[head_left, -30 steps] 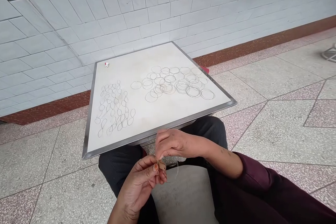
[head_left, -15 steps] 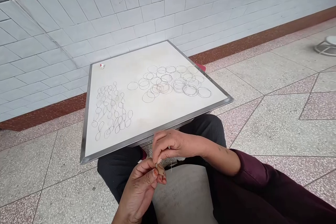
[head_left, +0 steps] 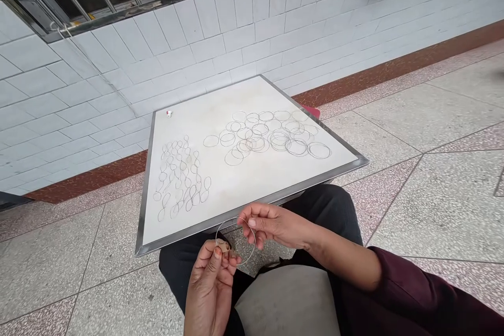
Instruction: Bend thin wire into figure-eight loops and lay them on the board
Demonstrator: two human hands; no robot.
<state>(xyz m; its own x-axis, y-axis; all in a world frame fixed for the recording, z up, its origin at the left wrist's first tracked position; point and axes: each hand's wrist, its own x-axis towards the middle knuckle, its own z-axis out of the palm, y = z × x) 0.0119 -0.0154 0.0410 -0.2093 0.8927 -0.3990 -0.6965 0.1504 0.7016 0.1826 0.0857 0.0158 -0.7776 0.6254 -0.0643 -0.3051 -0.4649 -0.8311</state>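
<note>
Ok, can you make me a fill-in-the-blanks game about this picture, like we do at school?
The left hand pinches a tan piece on a ring of thin wire, and its nails are painted ____.
The right hand is near the ____ frame of the white board.
The biggest wire rings lie on the ____ side of the board in this view.
The small wire loops are twisted like the number ____.

Missing words: orange; metal; right; eight.

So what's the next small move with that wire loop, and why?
Probably lay the wire loop on the white board with the larger wire rings. It already looks round and closed, the left hand pinches it at a small tan piece, and the right hand looks free beside it.
</note>
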